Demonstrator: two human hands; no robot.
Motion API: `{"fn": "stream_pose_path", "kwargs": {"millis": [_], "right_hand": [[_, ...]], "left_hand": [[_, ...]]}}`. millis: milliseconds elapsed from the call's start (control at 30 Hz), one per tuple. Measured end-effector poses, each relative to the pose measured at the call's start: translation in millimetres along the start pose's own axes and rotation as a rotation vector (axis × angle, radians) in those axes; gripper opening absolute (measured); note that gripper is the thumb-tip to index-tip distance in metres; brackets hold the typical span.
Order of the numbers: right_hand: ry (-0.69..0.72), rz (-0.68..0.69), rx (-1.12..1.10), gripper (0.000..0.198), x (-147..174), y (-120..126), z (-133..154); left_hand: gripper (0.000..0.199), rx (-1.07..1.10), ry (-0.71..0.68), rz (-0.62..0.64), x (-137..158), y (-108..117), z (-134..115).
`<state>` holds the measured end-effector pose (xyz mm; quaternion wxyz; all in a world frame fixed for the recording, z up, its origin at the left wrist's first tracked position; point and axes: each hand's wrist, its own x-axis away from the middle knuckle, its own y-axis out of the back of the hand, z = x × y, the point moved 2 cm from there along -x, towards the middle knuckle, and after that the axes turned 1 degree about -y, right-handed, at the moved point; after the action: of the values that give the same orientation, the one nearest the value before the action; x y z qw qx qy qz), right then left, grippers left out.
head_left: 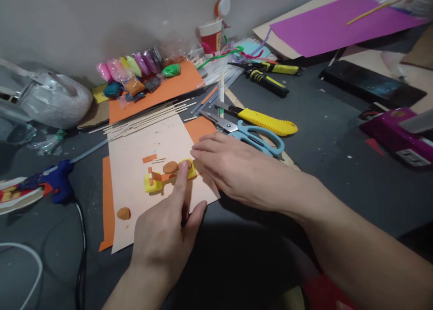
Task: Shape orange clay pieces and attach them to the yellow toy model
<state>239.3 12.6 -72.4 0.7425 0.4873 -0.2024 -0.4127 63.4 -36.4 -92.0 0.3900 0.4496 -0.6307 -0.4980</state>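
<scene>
Small yellow-block, orange-strip model lies toward the pale paper sheet's right edge, left hand pressing by index, thumb wide; red-and-white paper cup at the desk's back; right hand's fingers together, grip hidden.

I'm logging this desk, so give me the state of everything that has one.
Left hand: index fingertip on yellow-and-orange model
Right hand: fingers extended beside the model
Brown lump: lying separate
Utility knife: blade out
Scissors: blades look closed
Pliers: handles spread apart
Glue gun: glue stick protruding
Phone: screen dark
</scene>
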Motion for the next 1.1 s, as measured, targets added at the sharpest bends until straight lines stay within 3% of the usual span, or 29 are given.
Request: {"fn": "stream_pose_path", "kwargs": {"millis": [267, 467, 667, 733, 833, 967, 1033, 1100], "right_hand": [[-0.022, 0.127, 0.126, 0.064, 5.1, -24.0, 7.7], [-0.031, 0.132, 0.150, 0.061, 2.2, -25.2, 9.4], [-0.085, 0.064, 0.137, 0.047, 2.2, -14.5, 8.5], [-0.096, 0.020, 0.112, 0.038, 1.9, -10.6, 7.6], [-0.064, -0.062, 0.044, 0.032, -0.3, -10.3, 4.8], [-0.055, -0.122, -0.102, 0.043, -6.7, -20.6, -2.8], [-0.077, -0.116, -0.166, 0.053, -10.6, -27.1, -6.8], [-0.086, -0.107, -0.188, 0.052, -14.5, -32.1, -10.1]], "left_hand": [[0.068, -0.012, -0.085, -0.023, -1.1, -6.4, 3.9], [0.067, -0.017, -0.119, -0.035, -4.6, -4.7, 2.7], [0.069, 0.170, -0.114, -0.024, 1.0, -5.0, 7.6], [0.068, 0.323, -0.089, -0.111, 6.9, -1.7, 10.8], [0.059, 0.631, 0.006, -0.374, 14.1, 8.9, 15.9], [0.052, 0.885, 0.042, -0.743, 14.0, 25.1, 21.4], [0.052, 0.941, 0.090, -0.776, 10.3, 28.3, 26.0], [0.053, 1.014, 0.138, -0.722, 6.1, 27.4, 31.9]]}}
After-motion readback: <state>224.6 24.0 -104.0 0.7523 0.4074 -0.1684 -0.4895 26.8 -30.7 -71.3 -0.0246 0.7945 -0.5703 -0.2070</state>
